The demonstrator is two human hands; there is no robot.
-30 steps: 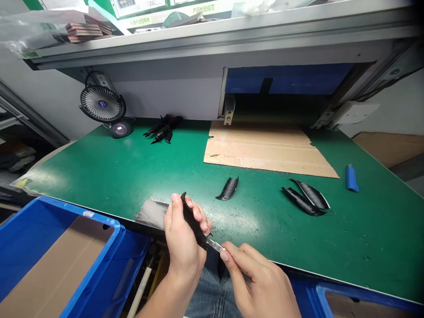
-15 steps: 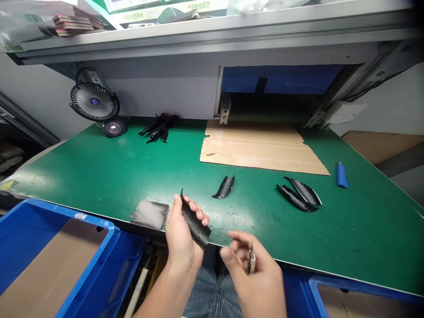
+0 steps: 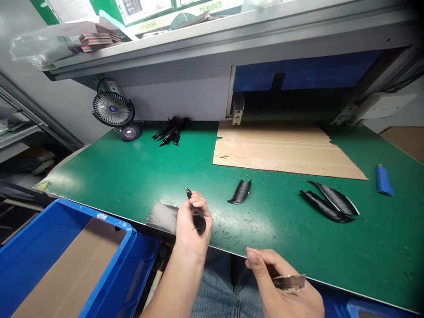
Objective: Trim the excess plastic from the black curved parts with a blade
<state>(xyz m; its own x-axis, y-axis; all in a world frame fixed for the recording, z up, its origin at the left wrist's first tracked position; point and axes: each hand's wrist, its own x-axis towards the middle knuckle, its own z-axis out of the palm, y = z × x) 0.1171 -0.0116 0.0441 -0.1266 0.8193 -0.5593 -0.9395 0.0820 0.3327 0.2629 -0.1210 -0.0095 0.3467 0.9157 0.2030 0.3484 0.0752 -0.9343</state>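
Observation:
My left hand (image 3: 194, 221) is wrapped around a black curved plastic piece (image 3: 199, 222), turned so that its hollow end faces me. Lower right, above the table's front edge, my right hand (image 3: 281, 282) is closed on a small flat metal blade (image 3: 289, 282) lying across the palm, its thumb and forefinger pressed together. Beyond the hands lies a similar black curved piece (image 3: 241, 191). Two longer ones (image 3: 331, 203) rest against each other farther right. Beside my left wrist a grey flat pad (image 3: 162, 217) sits at the table edge, partly hidden.
The green table (image 3: 132, 176) carries dark shavings near its front edge. At the back are a fan (image 3: 113, 108), a heap of black pieces (image 3: 171, 131) and a cardboard sheet (image 3: 285, 150). A blue-handled object (image 3: 384, 180) lies right. A blue bin (image 3: 74, 205) stands front left.
My left hand has rotated the black curved piece, so its end now faces me. My right hand has moved right and down, away from the left, exposing the blade. The view has shifted left.

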